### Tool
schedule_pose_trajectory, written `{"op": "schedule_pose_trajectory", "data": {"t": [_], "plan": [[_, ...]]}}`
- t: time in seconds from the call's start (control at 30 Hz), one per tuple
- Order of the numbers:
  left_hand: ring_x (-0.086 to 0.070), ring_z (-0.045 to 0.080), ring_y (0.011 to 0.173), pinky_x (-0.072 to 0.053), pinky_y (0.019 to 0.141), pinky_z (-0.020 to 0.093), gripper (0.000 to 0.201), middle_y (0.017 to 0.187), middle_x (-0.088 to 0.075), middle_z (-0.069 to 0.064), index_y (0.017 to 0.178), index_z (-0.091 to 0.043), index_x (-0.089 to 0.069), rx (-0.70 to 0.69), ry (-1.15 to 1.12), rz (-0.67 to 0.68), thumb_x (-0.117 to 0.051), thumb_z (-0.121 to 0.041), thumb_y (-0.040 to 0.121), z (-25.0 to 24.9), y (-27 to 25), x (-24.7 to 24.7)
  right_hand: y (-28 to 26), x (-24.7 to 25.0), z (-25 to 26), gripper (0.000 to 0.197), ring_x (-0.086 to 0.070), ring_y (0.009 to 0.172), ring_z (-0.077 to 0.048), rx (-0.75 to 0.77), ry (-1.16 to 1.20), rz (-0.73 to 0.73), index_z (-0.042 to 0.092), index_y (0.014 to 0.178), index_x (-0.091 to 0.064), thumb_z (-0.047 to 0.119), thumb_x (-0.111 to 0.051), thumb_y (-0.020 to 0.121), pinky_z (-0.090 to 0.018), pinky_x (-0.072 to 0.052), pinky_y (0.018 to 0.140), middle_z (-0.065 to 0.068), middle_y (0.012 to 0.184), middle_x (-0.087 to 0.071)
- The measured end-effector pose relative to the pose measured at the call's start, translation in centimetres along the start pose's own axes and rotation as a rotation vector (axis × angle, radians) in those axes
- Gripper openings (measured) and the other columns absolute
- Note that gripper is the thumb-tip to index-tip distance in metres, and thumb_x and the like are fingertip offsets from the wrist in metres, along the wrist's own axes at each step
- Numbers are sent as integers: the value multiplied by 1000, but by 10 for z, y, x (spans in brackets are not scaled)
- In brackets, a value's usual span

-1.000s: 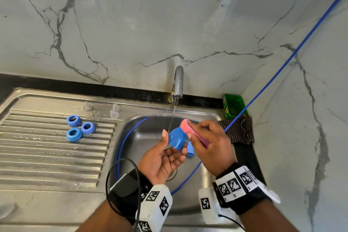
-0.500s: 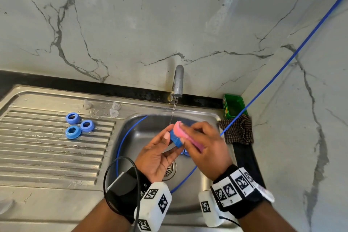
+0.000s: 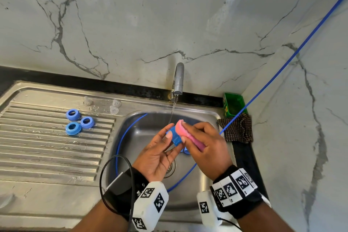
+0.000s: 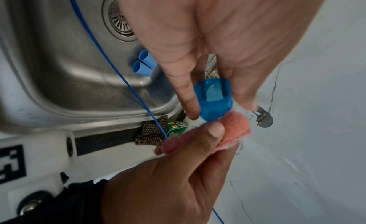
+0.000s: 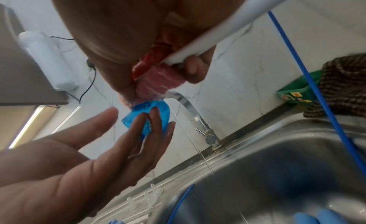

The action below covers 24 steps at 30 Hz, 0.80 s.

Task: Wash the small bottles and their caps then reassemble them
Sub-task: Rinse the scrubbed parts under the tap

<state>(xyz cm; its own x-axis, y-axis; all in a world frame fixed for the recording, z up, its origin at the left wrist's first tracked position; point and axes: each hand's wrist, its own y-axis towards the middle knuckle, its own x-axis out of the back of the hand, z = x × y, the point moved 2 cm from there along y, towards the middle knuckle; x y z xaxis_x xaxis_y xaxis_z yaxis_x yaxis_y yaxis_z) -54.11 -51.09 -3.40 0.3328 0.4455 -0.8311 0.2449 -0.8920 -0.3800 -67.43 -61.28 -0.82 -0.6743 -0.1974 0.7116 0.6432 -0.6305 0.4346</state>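
A steel tap [image 3: 178,79] runs a thin stream of water into the steel sink [image 3: 143,124] in front of me. A blue cable [image 3: 278,70] crosses from the upper right down into the basin. In the corner, a green box [image 3: 234,103] sits just behind a checked cloth [image 3: 238,128]. Marble walls [image 3: 131,24] rise behind.

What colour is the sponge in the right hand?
Pink; the sponge shows best in the head view.

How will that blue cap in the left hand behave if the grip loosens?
The blue cap is wet under the tap stream, so probably slippery. It looks thin, translucent plastic, likely light. Its round wall suggests it would roll in the sink if dropped from the left hand.
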Motion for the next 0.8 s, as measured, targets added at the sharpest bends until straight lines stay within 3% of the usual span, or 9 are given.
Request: {"op": "schedule_pose_trajectory", "data": {"t": [0.07,0.2,0.27,0.33,0.4,0.47,0.57,0.67,0.8], "plan": [[-69,28,112,-55,97,40,36,132,-64,20,134,-4,-57,-26,-3,-20,-50,-14,100,0,1,1,-1,-1,-2,42,-58,93,-5,5,-1,14,34,132,-65,39,-65,91,-14,-48,84,10,103,-58],[-71,33,106,-56,95,42,40,125,-67,23,129,-3,-59,11,48,-25,-59,-9,89,1,3,3,1,0,-3,40,-59,90,-3,-83,27,-52,30,130,-67,33,-67,91,-11,-46,80,9,101,-59],[-72,30,103,-56,95,39,43,120,-69,23,126,1,-61,23,67,-17,-67,-11,86,1,3,4,-1,-2,0,41,-59,91,-4,-2,13,20,32,131,-66,34,-68,91,-10,-46,81,10,102,-58],[-69,34,110,-54,98,39,56,124,-67,25,128,5,-61,24,68,-15,-81,-16,80,1,4,6,1,0,-6,40,-59,92,-3,-51,25,-3,32,130,-67,34,-69,91,-10,-46,81,10,102,-60],[-64,37,119,-52,101,41,53,131,-63,26,133,3,-57,34,38,-20,-73,-13,86,2,5,6,4,2,-10,38,-60,92,-3,-140,54,-60,30,129,-67,31,-70,91,-8,-45,81,9,103,-61],[-69,31,111,-58,94,36,45,127,-66,24,133,1,-57,30,14,-18,-59,-9,90,3,7,6,2,-1,-5,40,-60,92,-3,-79,62,-18,28,131,-67,30,-69,91,-8,-45,81,8,103,-60],[-75,25,93,-60,87,35,40,115,-71,23,127,-2,-61,43,-2,-10,-58,-10,88,2,8,6,0,-3,-4,41,-60,93,-5,9,64,49,30,131,-67,34,-68,90,-14,-49,81,9,103,-58],[-73,32,99,-56,93,38,40,123,-66,28,131,-1,-59,78,17,-21,-57,-14,92,2,6,4,5,1,-12,39,-59,88,-4,-97,52,-61,30,128,-67,36,-66,90,-19,-50,79,9,99,-60],[-74,24,97,-60,87,33,43,123,-69,20,135,-3,-58,58,-28,-22,-55,-11,93,1,7,5,1,-4,-3,42,-59,93,-5,43,46,78,33,131,-65,37,-66,90,-19,-52,81,9,103,-57]]}}
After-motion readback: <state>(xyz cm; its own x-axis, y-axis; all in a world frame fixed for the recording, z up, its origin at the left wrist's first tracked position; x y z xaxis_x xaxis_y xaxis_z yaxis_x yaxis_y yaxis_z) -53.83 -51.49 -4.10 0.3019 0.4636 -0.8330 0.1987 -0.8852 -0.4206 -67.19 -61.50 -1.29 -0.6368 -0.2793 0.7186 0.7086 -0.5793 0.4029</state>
